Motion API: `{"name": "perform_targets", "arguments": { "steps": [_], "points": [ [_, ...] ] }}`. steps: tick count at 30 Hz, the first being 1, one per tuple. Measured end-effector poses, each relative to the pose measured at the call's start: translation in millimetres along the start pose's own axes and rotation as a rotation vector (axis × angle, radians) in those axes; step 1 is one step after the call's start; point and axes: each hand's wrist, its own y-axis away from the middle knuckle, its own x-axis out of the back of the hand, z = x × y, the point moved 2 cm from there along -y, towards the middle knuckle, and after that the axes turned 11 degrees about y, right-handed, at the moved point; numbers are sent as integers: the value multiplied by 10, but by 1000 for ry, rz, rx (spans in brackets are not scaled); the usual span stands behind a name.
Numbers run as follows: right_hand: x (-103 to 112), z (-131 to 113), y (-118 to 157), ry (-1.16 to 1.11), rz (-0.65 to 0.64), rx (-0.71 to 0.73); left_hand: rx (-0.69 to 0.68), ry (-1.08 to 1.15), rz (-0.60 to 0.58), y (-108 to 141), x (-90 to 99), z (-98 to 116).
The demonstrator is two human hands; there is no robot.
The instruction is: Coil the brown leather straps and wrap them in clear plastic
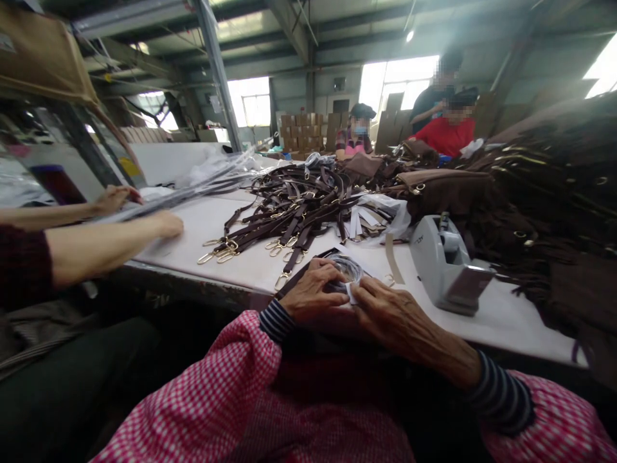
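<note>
Coiled bundle (343, 262), greyish and glossy like clear plastic, sits at the near edge of the white-topped table (525, 331), between the person's two hands. The left hand (313, 290) grips it from the left, fingers curled over its near side. The right hand (388, 312) closes its fingertips on a small white piece (352, 294) at the bundle's near edge; the left thumb meets that piece too. Both wrists show striped cuffs below pink-and-white checked sleeves (202, 392).

Just beyond the left hand lies a heap of dark brown straps (294, 215) with gold-coloured clasps, some pointing toward the near edge. Behind the bundle, white strips (369, 220) spill from a clear bag. To the right stand a beige strip (391, 256) lying flat and a grey tape dispenser (434, 270), with a large mound of brown bags (544, 212) past it.

At the left, a co-worker's two hands (167, 225) reach over long clear plastic (207, 183). Across the table are three other people (446, 136), with stacked cartons (303, 134) behind.
</note>
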Motion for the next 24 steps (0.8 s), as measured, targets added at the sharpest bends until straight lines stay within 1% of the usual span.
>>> {"name": "perform_targets", "arguments": {
  "steps": [3, 7, 11, 17, 19, 24],
  "points": [
    [5, 62, -8, -78, -51, -44, 22, -27, -12, 5, 11, 20],
    [-37, 134, -21, -196, -53, -120, 48, -86, 54, 3, -63, 49],
    [-111, 168, 10, -405, 36, -180, 57, -154, 62, -9, -107, 95],
    [-199, 188, 35, -702, 166, -330, 59, -218, 69, -43, -101, 133],
    [-208, 197, 40, -760, 208, -399, 55, -231, 69, -59, -100, 137],
    [-252, 258, 104, -864, 317, -650, 24, -237, 93, -36, -69, 172]
  ]
}}
